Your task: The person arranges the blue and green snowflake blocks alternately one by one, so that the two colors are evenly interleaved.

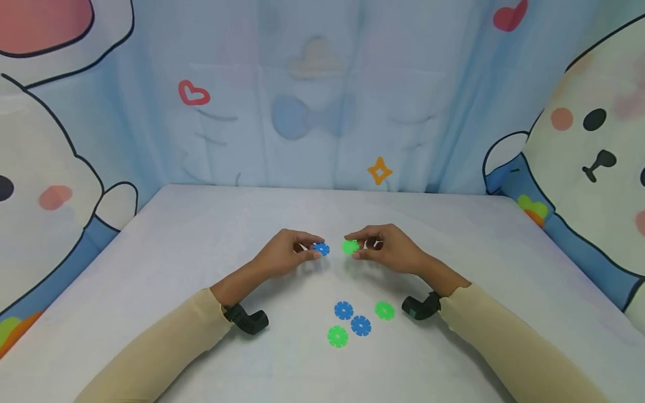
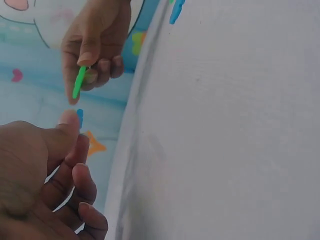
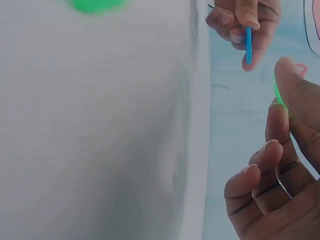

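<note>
My left hand pinches a blue notched disc between thumb and index finger. Facing it across a small gap, my right hand pinches a green notched disc the same way. Both discs are held up off the table and do not touch. In the left wrist view the green disc appears edge-on, and only a sliver of the blue disc shows past the left thumb. From the right wrist view, the blue disc is edge-on, while the green disc is mostly hidden by the thumb.
On the white table nearer me lie two blue discs and two green discs, close together but apart. A patterned curtain hangs behind the far table edge. Each wrist wears a black camera.
</note>
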Demonstrator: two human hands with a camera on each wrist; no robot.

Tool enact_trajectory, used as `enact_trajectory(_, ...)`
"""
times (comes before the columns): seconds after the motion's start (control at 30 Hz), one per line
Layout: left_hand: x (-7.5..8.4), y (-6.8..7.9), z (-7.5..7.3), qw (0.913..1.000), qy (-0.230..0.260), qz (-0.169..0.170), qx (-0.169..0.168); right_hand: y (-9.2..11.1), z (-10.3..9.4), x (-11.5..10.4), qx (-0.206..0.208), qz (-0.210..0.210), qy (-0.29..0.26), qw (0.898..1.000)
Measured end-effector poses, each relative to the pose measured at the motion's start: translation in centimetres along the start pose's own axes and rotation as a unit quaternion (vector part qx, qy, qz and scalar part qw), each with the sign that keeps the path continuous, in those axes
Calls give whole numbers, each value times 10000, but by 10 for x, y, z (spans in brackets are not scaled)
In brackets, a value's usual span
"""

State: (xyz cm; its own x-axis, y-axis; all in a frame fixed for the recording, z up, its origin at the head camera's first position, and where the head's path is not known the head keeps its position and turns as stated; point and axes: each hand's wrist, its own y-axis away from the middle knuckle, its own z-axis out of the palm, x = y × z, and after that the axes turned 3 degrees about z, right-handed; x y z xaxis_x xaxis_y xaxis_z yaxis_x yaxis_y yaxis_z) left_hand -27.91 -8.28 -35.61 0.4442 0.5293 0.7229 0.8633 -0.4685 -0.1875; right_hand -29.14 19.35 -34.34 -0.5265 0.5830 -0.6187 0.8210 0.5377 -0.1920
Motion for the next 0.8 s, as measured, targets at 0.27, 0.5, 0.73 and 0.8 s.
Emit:
enact_trajectory(0.27, -13, -3, 0, 9988, 313, -239, 282, -35, 6, 7, 95, 241, -72, 9996)
enact_trajectory(0.5, -21, -6, 2, 9992, 275, -191, 212, -44, 13, 12, -172, 558, -290, 9979)
enact_trajectory(0.73, -25, -5, 3, 9981, -309, -379, 375, -46, 20, 14, -471, 283, -243, 9982)
enact_trajectory(0.8, -27, -4, 3, 9963, -593, -434, 455, -47, 23, 14, -552, 196, -202, 9981)
